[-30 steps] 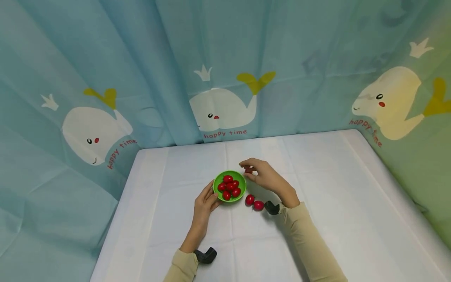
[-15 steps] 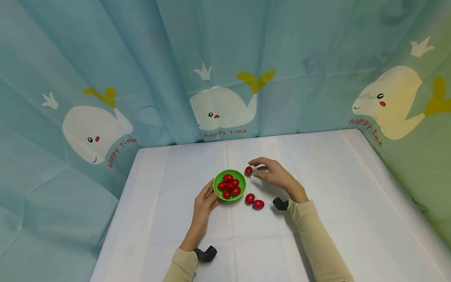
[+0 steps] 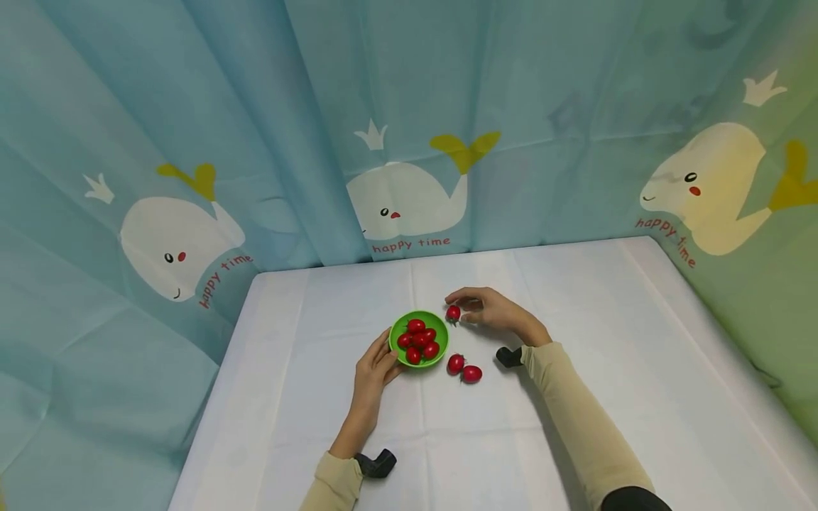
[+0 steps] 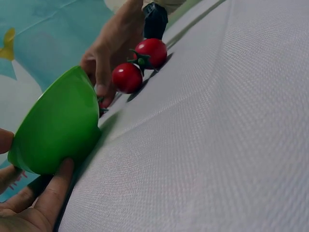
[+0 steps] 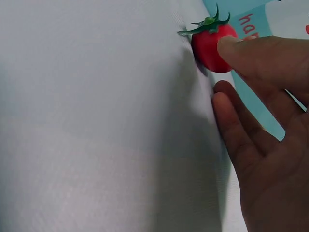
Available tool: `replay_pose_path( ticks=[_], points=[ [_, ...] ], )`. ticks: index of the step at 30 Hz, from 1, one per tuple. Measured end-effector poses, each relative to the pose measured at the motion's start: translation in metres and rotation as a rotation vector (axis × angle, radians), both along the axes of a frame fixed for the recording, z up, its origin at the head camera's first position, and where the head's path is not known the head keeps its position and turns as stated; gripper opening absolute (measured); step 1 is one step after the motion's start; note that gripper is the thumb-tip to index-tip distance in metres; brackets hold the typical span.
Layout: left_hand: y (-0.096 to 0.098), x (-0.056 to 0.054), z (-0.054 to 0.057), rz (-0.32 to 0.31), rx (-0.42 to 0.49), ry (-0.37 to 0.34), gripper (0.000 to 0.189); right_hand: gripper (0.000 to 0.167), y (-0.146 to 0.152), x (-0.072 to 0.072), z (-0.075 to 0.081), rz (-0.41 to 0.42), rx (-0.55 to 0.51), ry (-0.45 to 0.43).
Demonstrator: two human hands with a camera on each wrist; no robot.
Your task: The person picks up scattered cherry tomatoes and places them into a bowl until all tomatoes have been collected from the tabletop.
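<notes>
A small green bowl with several red cherry tomatoes inside stands on the white-covered table. My left hand holds its left side, thumb at the rim and fingers against the outer wall, as the left wrist view shows on the bowl. Right of the bowl's far side, my right hand has thumb and forefinger around a single cherry tomato. In the right wrist view the thumb presses this green-stemmed tomato, which rests on the cloth; the other fingers lie beside it.
Two more cherry tomatoes, one nearer the bowl and one further right, lie on the white tablecloth. A blue-green curtain with whale prints hangs behind the table. Black wrist devices sit at both cuffs.
The right hand drew back to the right from the single tomato, leaving it on the cloth, then came back left and took it between thumb and forefinger. The left hand stayed on the bowl.
</notes>
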State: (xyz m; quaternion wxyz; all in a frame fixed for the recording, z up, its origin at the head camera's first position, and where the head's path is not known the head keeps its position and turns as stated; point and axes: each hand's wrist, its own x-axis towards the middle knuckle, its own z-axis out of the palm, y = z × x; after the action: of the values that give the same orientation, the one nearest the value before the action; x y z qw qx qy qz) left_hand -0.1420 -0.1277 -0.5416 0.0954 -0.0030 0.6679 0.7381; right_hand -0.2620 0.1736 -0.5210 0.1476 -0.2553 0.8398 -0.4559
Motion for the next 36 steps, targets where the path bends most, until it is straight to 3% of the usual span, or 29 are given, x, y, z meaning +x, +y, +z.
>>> replay_pose_path(
  ticks=[11,36],
  points=[
    [-0.0004,0.0003,0.0045,0.005,0.002,0.008,0.055,0.041,-0.0009,-0.0033,-0.0039,0.015,0.019,-0.045],
    [-0.0010,-0.0010,0.0010,0.006,0.016,-0.010,0.055,0.030,0.0003,0.0008,-0.0023,-0.091,-0.035,-0.055]
  ],
)
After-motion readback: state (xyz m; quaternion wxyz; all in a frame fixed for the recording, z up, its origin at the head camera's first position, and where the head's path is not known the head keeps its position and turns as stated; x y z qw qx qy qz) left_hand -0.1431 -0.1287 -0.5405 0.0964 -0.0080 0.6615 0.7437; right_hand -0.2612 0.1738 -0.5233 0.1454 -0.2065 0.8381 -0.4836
